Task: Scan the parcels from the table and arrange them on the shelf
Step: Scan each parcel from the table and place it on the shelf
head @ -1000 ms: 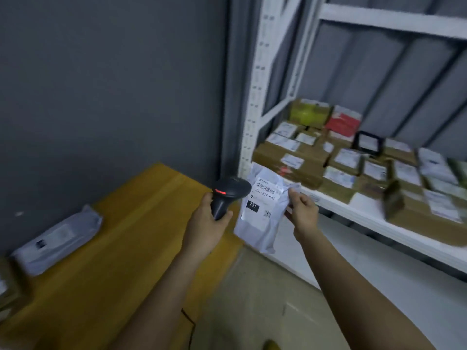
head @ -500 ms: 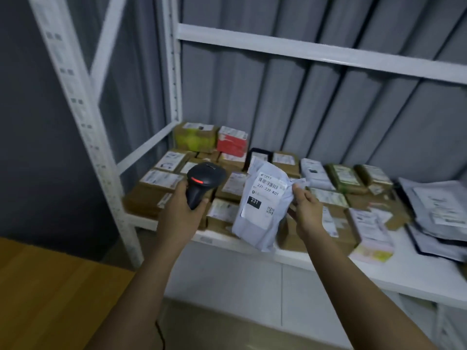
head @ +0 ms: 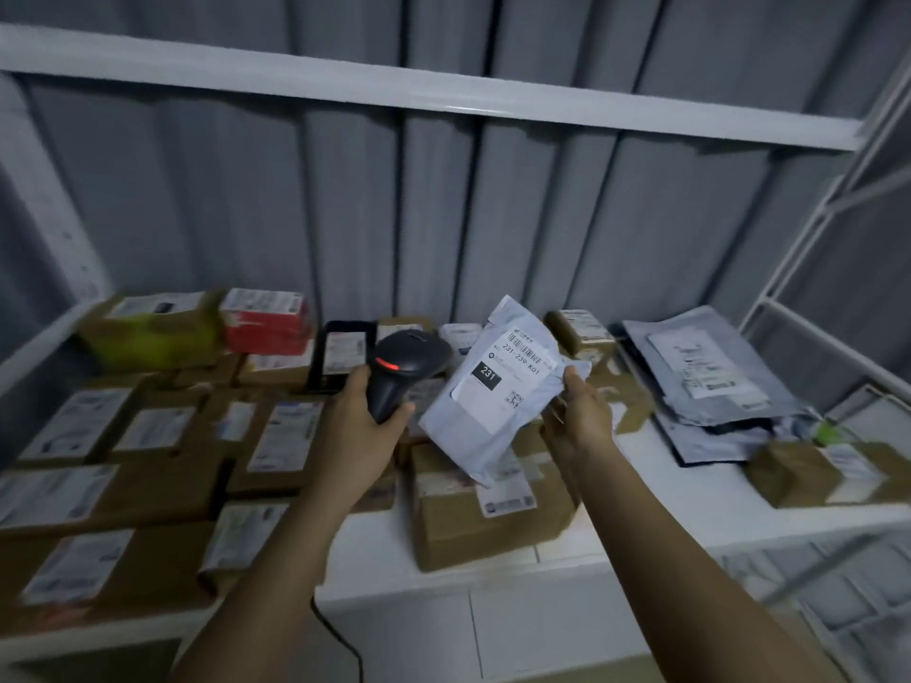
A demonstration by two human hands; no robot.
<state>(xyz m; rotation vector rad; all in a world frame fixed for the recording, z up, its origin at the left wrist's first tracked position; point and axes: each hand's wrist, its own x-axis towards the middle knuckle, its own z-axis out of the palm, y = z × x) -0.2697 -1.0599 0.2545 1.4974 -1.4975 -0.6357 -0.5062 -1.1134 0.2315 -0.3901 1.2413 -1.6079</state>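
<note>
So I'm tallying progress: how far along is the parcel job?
Many labelled boxes and grey bags already sit on the shelf. The right hand holds a grey parcel, the left hand the scanner. Placing it remains; the table is out of view.

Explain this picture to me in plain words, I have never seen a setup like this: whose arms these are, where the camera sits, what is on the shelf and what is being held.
There is no machine here: the arms belong to a person, and the single camera is worn on their head, looking forward and down. The left hand grips a black handheld scanner with a red light on top. The right hand pinches the edge of a grey mailer bag, whose white label shows a barcode and the number 231. Behind them, a white metal shelf carries many brown cardboard boxes with white labels, a red box, and a pile of flat grey mailer bags to the right.
</note>
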